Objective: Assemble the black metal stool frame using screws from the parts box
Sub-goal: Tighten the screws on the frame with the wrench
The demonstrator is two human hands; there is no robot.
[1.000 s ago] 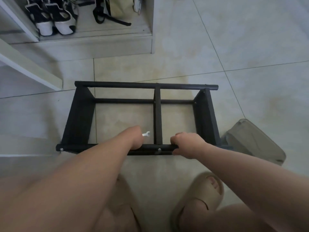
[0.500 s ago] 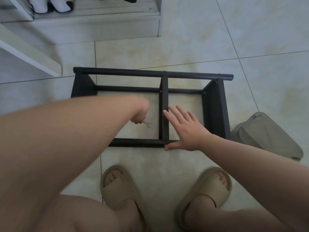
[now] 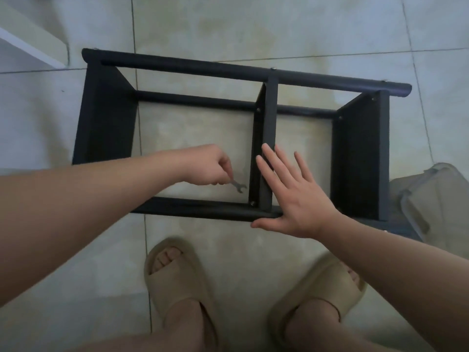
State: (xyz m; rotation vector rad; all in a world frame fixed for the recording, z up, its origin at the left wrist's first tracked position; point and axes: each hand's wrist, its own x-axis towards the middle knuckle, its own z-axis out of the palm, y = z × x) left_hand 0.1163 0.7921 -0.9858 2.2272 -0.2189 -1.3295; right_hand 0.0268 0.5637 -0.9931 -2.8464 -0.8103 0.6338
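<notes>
Right hand [image 3: 297, 196] is lying flat with fingers spread, pressing the near rail of the stool frame [image 3: 360, 158] on the floor [image 3: 203, 26], no longer gripping it as a second ago. Left hand [image 3: 210, 168] is pinching a small wrench [image 3: 238, 186] and bringing it toward the crossbar screw [image 3: 252, 203], so tightening is likely starting.

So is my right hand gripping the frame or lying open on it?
Open: the right hand lies with fingers straight and spread over the frame, curled round nothing.
</notes>
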